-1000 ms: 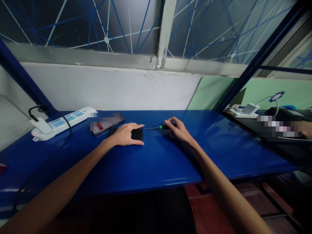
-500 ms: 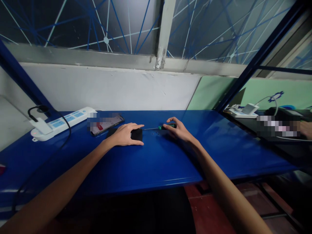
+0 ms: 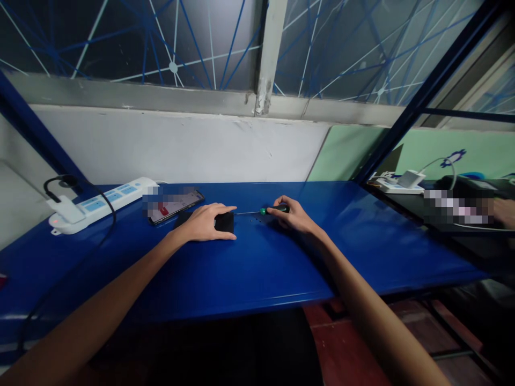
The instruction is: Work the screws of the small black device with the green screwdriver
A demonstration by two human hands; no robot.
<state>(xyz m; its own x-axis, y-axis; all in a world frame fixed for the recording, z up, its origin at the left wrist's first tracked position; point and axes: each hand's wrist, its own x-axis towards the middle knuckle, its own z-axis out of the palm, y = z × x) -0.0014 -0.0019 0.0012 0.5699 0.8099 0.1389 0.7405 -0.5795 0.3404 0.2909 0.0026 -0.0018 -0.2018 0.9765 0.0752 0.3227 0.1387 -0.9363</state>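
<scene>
– Blue metal table (image 3: 257, 268) running along a white wall, under a window crossed by blue and white lines. Two bare arms reach out over it from the viewer.

– What do the hands hold?

– At the far middle of the table, the left hand (image 3: 203, 222) lies over a small black block (image 3: 224, 221). Its fingers cross the top and its thumb presses the near edge, gripping the block flat on the surface. Just to the right, the right hand (image 3: 295, 219) is closed around the dark handle of a screwdriver (image 3: 263, 211) with a green collar. The thin shaft lies low over the table and points left, its tip at the block's right edge. Whether it touches is too small to tell.

– Anything else nearby?

– Left of the block lies a phone (image 3: 174, 202), screen up and blurred. Further left sits a white power strip (image 3: 102, 199) with a white plug (image 3: 64, 210) and a black cable (image 3: 108, 214). Far right, by a neighbouring desk, another person's hand (image 3: 505, 212) shows at the edge.
</scene>
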